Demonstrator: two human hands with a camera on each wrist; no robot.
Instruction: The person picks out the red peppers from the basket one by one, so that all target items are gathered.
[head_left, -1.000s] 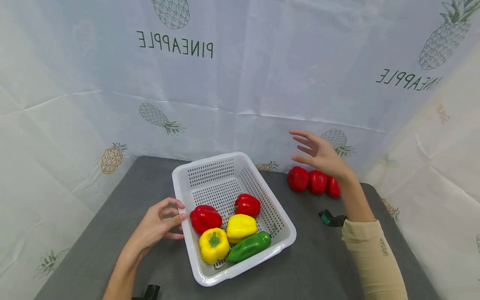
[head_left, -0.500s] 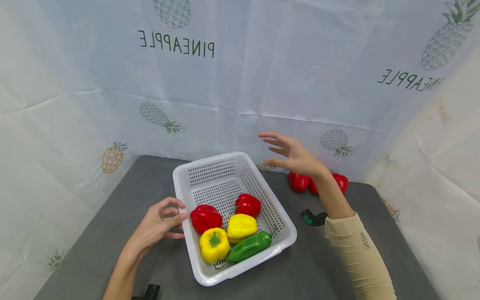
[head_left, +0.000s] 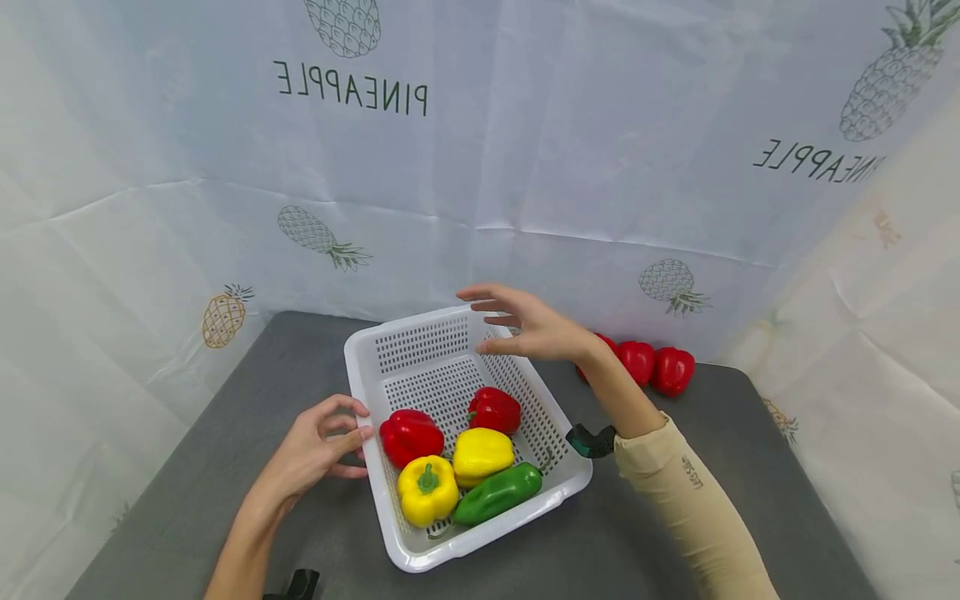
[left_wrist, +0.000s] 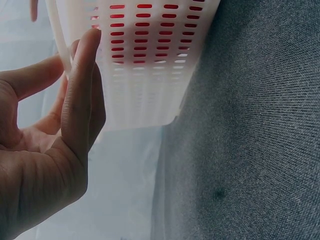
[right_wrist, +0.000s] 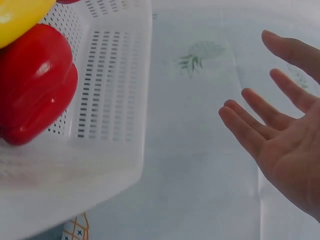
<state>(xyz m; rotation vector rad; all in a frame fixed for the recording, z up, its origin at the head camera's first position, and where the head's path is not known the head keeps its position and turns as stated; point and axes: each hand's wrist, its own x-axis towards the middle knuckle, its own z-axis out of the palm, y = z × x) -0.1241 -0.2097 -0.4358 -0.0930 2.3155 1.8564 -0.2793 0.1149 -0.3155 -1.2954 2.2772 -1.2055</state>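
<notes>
A white perforated plastic basket (head_left: 408, 329) stands on the dark table, turned at an angle. My left hand (head_left: 318, 446) pinches its left rim, thumb on top and fingers beneath, as the left wrist view also shows. Inside lie a red bell pepper (head_left: 411, 438), another red bell pepper (head_left: 495, 410), a yellow bell pepper (head_left: 427, 490), a second yellow bell pepper (head_left: 483, 457) and a long green pepper (head_left: 498, 494). My right hand (head_left: 536, 327) hovers over the basket's far right corner, fingers spread and holding nothing. Its palm (right_wrist: 295, 145) shows bare in the right wrist view.
Three red bell peppers stand in a row at the table's back right: the rightmost red pepper (head_left: 672, 372), the middle red pepper (head_left: 637, 362), and one partly behind my right wrist. A pineapple-print cloth (head_left: 465, 167) hangs right behind the table (head_left: 315, 358).
My right hand has moved left, from above the row of red peppers to the basket's far right corner. The left hand and the basket have stayed in place.
</notes>
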